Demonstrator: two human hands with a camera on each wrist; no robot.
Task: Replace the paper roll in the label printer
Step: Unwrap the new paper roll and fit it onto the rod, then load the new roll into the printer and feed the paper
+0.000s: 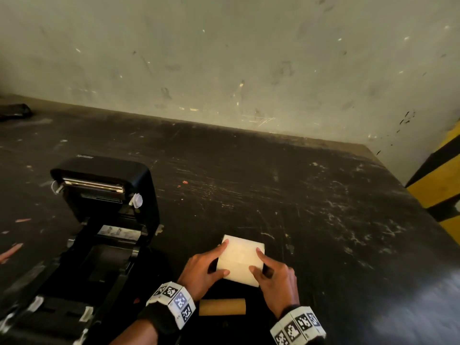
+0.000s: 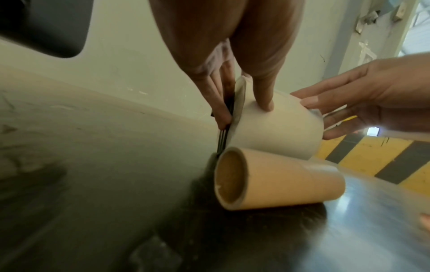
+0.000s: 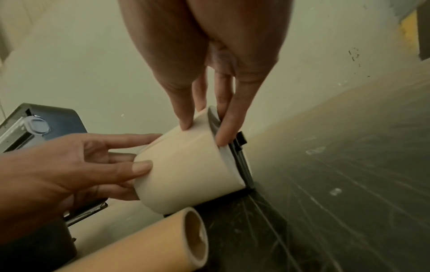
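Paper roll [image 1: 241, 260] lies crosswise between our hands, left hand [image 1: 202, 271] and right hand [image 1: 276, 278] gripping its ends; printer [image 1: 99, 220] sits open to our left.

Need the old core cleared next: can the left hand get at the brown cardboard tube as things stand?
Probably yes: the brown cardboard tube lies uncovered beside the left hand, which first must release the cream paper roll.
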